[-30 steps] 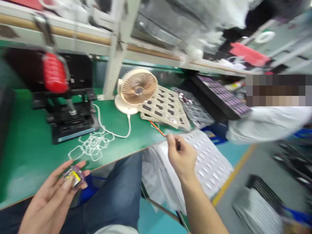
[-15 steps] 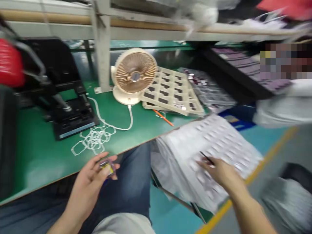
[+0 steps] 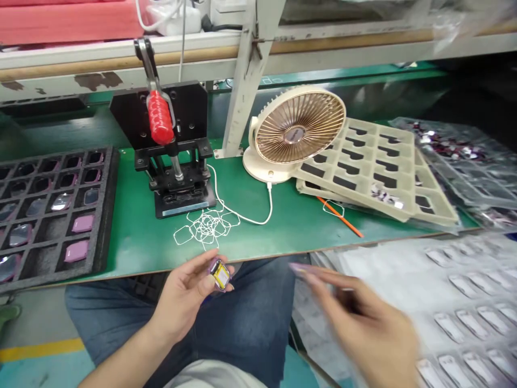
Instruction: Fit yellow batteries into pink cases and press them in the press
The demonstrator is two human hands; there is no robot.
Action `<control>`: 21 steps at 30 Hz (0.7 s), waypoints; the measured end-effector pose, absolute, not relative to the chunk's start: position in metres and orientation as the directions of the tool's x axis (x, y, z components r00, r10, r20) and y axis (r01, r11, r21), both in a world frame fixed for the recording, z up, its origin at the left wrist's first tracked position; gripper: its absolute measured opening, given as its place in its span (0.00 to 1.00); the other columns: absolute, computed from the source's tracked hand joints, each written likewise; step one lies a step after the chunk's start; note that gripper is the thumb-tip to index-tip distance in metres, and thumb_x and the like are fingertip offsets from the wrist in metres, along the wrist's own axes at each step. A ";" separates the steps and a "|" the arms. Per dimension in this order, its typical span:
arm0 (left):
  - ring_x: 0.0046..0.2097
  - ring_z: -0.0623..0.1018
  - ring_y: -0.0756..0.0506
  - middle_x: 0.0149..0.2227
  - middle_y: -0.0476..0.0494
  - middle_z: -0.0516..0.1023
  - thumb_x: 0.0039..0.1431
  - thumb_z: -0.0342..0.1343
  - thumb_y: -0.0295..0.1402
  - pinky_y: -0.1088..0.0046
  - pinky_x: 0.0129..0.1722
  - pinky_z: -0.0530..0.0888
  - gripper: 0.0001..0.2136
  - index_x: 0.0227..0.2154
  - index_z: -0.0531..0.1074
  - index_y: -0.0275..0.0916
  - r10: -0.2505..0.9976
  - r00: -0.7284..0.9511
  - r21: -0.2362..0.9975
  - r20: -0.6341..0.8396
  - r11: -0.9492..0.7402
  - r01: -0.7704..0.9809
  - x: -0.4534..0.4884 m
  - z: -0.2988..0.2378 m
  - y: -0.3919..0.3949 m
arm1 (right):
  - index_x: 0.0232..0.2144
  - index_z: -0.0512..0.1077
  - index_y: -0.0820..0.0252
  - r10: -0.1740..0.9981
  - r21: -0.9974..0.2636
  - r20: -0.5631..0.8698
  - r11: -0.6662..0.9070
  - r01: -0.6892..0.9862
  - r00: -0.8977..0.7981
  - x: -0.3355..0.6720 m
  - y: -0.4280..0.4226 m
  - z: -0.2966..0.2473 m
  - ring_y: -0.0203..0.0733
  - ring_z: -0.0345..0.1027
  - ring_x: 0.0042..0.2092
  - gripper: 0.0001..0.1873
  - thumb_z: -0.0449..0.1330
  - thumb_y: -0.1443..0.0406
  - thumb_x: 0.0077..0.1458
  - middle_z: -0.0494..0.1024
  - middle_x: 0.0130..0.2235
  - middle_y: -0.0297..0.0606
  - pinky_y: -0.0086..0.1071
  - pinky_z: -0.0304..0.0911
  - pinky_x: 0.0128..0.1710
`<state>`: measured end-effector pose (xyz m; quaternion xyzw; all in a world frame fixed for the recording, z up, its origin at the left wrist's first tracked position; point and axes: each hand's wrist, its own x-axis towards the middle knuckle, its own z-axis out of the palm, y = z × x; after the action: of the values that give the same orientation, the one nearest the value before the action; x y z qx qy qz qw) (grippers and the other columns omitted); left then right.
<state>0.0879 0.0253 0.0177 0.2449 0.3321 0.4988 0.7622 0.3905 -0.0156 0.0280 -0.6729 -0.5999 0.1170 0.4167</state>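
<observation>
My left hand [image 3: 188,291] is closed around the edges of a small purple watch case [image 3: 220,274]. A yellow and silver block shows inside its face, which is turned up. My right hand [image 3: 359,318] is smeared by motion, its thumb and index finger pinched together. Something small and purplish shows at those fingertips, too blurred to name. A dark thing sits farther back among the fingers. Beyond my left hand, a tangle of thin white ring-shaped frames [image 3: 208,229] lies on the green bench [image 3: 141,242].
A black press with a red handle [image 3: 159,118] stands behind the white rings. At left is a dark foam tray [image 3: 107,215] of purple cases. A cream fan [image 3: 301,129], beige trays [image 3: 375,161] and an orange stick [image 3: 343,218] are right. White sheets [image 3: 436,291] hold rows of frames.
My right hand has left the white sheets and come toward my left hand. The view has swung left, bringing in the foam tray. My left hand keeps the watch case.
</observation>
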 end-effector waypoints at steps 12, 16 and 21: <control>0.57 0.84 0.44 0.57 0.42 0.86 0.59 0.76 0.32 0.75 0.58 0.78 0.19 0.53 0.85 0.49 0.973 0.003 0.830 -0.229 0.197 -0.522 0.046 0.016 0.022 | 0.47 0.78 0.58 0.775 -0.666 0.595 0.624 0.410 -0.212 0.230 0.044 0.019 0.41 0.85 0.48 0.09 0.70 0.71 0.67 0.86 0.51 0.42 0.26 0.80 0.47; 0.57 0.84 0.42 0.57 0.40 0.85 0.58 0.76 0.32 0.73 0.58 0.79 0.19 0.53 0.86 0.48 0.980 0.006 0.840 -0.198 0.173 -0.515 0.044 0.013 0.025 | 0.49 0.79 0.55 0.822 -0.737 0.516 0.569 0.365 -0.240 0.229 0.041 0.016 0.43 0.85 0.49 0.08 0.68 0.69 0.69 0.85 0.55 0.43 0.30 0.82 0.48; 0.57 0.84 0.42 0.58 0.41 0.84 0.57 0.77 0.30 0.72 0.60 0.79 0.19 0.51 0.87 0.48 0.984 0.021 0.856 -0.179 0.166 -0.490 0.043 0.012 0.026 | 0.49 0.81 0.52 0.846 -0.770 0.470 0.532 0.352 -0.250 0.236 0.044 0.020 0.47 0.85 0.49 0.10 0.68 0.69 0.68 0.86 0.53 0.41 0.36 0.83 0.49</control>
<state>0.0428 0.0255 0.0120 0.3039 0.4060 0.5698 0.6466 0.2362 0.0445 0.0201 -0.4029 -0.7439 0.2678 0.4611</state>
